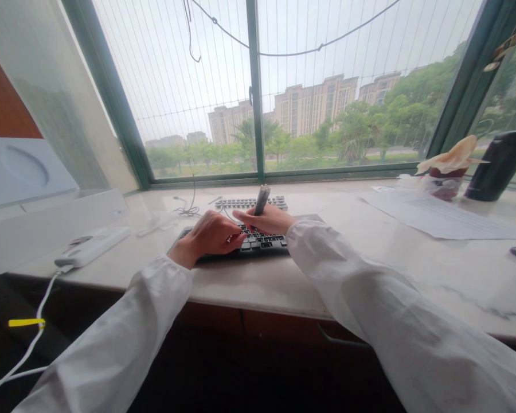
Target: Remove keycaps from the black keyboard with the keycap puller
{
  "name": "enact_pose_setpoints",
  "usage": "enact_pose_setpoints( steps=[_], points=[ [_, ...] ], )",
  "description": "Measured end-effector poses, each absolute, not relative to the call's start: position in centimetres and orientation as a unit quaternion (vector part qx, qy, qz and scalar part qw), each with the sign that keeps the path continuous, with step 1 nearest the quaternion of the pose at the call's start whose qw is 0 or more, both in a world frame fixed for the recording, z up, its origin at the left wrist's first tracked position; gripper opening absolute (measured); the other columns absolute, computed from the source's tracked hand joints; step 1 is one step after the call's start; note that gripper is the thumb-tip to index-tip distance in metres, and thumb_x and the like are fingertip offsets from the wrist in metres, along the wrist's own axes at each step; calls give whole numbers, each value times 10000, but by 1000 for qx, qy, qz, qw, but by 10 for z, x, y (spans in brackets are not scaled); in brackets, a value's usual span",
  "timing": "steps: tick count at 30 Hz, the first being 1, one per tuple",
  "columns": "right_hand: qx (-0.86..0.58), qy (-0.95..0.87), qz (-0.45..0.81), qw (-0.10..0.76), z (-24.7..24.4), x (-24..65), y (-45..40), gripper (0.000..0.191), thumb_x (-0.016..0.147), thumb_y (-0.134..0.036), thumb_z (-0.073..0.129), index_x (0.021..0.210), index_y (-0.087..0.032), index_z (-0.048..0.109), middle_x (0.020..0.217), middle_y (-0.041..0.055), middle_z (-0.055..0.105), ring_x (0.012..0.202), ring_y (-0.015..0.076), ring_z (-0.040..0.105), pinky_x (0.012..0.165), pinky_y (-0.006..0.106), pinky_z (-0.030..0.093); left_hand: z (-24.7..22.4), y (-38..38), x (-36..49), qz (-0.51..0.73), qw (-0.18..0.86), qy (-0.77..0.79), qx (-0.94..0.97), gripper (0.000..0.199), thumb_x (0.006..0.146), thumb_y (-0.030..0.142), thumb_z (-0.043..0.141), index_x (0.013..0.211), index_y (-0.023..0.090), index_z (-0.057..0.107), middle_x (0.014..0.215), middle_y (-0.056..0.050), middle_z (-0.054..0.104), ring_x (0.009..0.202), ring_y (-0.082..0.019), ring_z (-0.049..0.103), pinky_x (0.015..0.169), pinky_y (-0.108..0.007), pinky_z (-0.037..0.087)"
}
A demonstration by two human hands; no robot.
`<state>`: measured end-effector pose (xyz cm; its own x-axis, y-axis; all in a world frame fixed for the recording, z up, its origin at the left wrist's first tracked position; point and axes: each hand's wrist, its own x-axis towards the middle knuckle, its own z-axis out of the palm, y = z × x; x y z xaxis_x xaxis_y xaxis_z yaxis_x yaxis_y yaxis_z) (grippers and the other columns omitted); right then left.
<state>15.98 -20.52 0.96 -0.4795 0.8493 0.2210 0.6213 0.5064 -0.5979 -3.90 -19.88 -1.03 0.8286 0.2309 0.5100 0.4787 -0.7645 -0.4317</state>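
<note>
A black keyboard (262, 245) lies near the front edge of the counter, and both hands are over it. My right hand (272, 219) is closed around a thick dark pen-like tool (262, 201) that stands nearly upright, its top end greyish. The tool's lower tip is hidden by the hands, so its kind cannot be told. My left hand (212, 232) rests over the keyboard's left part with fingers curled and thumb close to them; what they hold, if anything, is hidden. Just behind the keyboard, small keycaps (279, 202) sit in rows on the counter.
Thin cable (189, 210) coils at the back left. A white power strip (97, 246) lies at the left with its cord hanging over the edge. To the right are paper sheets (438, 215), a dark red container (446, 180) and a black cylinder (499, 166). A window stands behind.
</note>
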Motion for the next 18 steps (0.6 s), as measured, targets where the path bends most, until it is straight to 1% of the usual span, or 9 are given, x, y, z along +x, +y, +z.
enact_pose_setpoints(
  steps=[3, 6, 8, 12, 14, 18],
  points=[
    [-466, -817, 189, 281, 9, 156, -206, 588, 826, -680, 423, 566, -170, 556, 571, 19, 530, 565, 122, 466, 575, 260, 329, -9, -199, -37, -196, 263, -218, -919, 410, 864, 320, 459, 488, 159, 497, 443, 14, 510, 394, -91, 422, 461, -249, 192],
    [-469, -805, 199, 304, 9, 155, -206, 605, 827, -699, 394, 573, -170, 539, 572, 14, 526, 554, 116, 456, 562, 253, 325, -9, -198, -35, -186, 253, -223, -923, 413, 879, 332, 441, 513, 158, 517, 469, 5, 545, 409, -95, 442, 465, -246, 192],
    [-464, -796, 234, 311, 8, 156, -204, 647, 807, -749, 354, 578, -168, 523, 557, 13, 509, 526, 109, 439, 529, 244, 321, -10, -198, -34, -181, 259, -229, -921, 427, 888, 345, 430, 517, 157, 523, 472, -2, 553, 408, -96, 438, 469, -248, 183],
    [-461, -748, 353, 322, 6, 158, -202, 708, 782, -805, 264, 621, -164, 517, 586, 24, 518, 467, 85, 399, 450, 223, 306, -12, -197, -34, -187, 277, -239, -912, 458, 900, 368, 414, 513, 152, 531, 471, -16, 563, 399, -96, 424, 473, -256, 158],
    [-467, -724, 388, 329, 6, 158, -202, 698, 798, -788, 263, 657, -161, 536, 614, 28, 529, 454, 78, 395, 429, 216, 309, -12, -197, -34, -193, 279, -238, -910, 470, 905, 373, 409, 510, 149, 531, 471, -17, 566, 395, -91, 419, 473, -258, 148],
    [-491, -699, 401, 332, 7, 157, -203, 593, 843, -701, 354, 806, -166, 607, 634, 24, 532, 460, 83, 417, 416, 209, 331, -13, -196, -34, -204, 288, -238, -905, 459, 906, 381, 414, 534, 153, 554, 476, -11, 573, 395, -92, 429, 472, -260, 152]
  ],
)
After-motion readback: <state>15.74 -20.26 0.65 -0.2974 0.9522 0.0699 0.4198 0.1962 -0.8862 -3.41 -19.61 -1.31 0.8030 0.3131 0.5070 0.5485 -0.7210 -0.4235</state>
